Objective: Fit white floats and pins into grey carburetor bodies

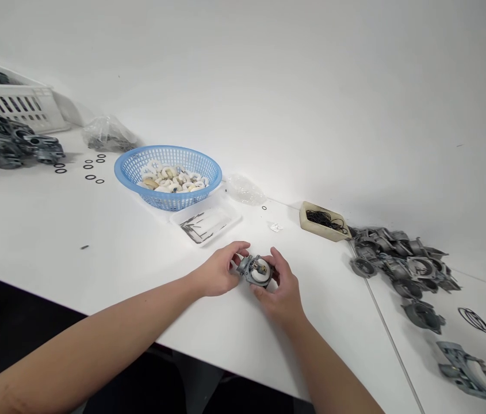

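Note:
Both my hands hold a small grey die-cast carburetor body (256, 271) just above the white table (108, 230), near its front edge. My left hand (217, 269) grips it from the left, with the fingers curled over its end. My right hand (279, 292) wraps its right side and underside. A round white part with a brass-coloured centre faces up in the casting. My fingers hide part of its body. A small white plastic tray (206, 224) lies just beyond my hands.
A blue plastic basket (167, 155) holds white parts. A beige tray (324, 221) holds black O-rings. Grey castings lie piled at right (402, 259) and far left (10, 144), beside a white slotted crate (18, 106). Loose O-rings (91, 177) lie on the table.

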A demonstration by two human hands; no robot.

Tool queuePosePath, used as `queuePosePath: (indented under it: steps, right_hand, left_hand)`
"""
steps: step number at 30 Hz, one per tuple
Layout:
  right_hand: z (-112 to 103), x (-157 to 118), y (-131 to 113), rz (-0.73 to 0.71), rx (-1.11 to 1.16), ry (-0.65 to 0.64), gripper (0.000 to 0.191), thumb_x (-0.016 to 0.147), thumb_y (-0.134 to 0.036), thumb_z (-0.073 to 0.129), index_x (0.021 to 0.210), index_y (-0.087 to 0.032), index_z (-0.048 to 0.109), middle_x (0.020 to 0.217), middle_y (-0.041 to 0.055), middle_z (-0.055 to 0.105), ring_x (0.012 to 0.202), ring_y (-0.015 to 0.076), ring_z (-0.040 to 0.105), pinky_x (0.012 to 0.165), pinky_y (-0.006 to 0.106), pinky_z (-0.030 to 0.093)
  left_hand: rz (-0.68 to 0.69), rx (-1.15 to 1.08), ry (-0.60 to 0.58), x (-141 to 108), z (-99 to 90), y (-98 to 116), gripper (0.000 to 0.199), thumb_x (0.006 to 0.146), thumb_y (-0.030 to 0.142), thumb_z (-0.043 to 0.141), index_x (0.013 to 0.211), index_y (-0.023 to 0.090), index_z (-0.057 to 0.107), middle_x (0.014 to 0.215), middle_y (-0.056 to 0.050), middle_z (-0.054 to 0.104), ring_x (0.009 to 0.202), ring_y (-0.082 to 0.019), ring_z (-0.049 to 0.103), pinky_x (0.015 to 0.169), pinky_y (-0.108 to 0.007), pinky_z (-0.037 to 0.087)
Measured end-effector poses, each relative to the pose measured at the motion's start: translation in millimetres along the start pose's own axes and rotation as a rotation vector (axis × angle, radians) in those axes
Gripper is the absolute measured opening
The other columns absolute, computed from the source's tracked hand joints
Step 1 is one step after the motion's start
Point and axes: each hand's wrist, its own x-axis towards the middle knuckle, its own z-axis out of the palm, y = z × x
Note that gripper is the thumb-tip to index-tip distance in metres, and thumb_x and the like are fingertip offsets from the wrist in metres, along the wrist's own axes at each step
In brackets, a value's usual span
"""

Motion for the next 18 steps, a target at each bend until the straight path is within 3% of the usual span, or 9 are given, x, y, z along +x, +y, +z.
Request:
queuePosePath:
  steps: [7, 12, 18]
  right_hand:
    - [-2.0, 1.3, 4.1, -0.004, 0.021, 0.044, 0.071, 0.073, -0.029, 0.066, 0.136, -0.021, 0.035, 0.113, 0.0077, 0.058, 0.096, 0.0226, 0.061, 0.082, 0.037, 0.053]
    - [-2.1, 3.9, 4.7, 0.079, 0.023, 0.140, 0.076, 0.065, -0.025, 0.068, 0.134, -0.020, 0.038, 0.111, 0.0068, 0.059, 0.093, 0.0225, 0.062, 0.085, 0.038, 0.051]
    - [-13.8, 11.5, 3.4, 0.194, 0.023, 0.266, 0.083, 0.061, -0.033, 0.073, 0.135, -0.021, 0.037, 0.113, 0.0053, 0.059, 0.097, 0.0232, 0.060, 0.090, 0.037, 0.049]
  left_hand:
    - [-0.007, 0.035, -0.005, 2.4, -0.8, -6.1, 0.076, 0.056, 0.006, 0.053, 0.129, 0.021, 0.039, 0.117, -0.008, 0.057, 0.092, -0.017, 0.053, 0.076, -0.031, 0.046]
    - [0.009, 0.019, -0.007, 3.0, -3.0, -3.3, 0.069, 0.057, 0.010, 0.052, 0.125, 0.020, 0.042, 0.112, -0.008, 0.058, 0.089, -0.016, 0.055, 0.078, -0.032, 0.047]
    - [-0.055, 0.083, 0.057, 9.6, -3.9, -9.2, 0.058, 0.071, 0.040, 0.058, 0.125, 0.025, 0.043, 0.112, -0.004, 0.060, 0.094, -0.019, 0.056, 0.085, -0.036, 0.047]
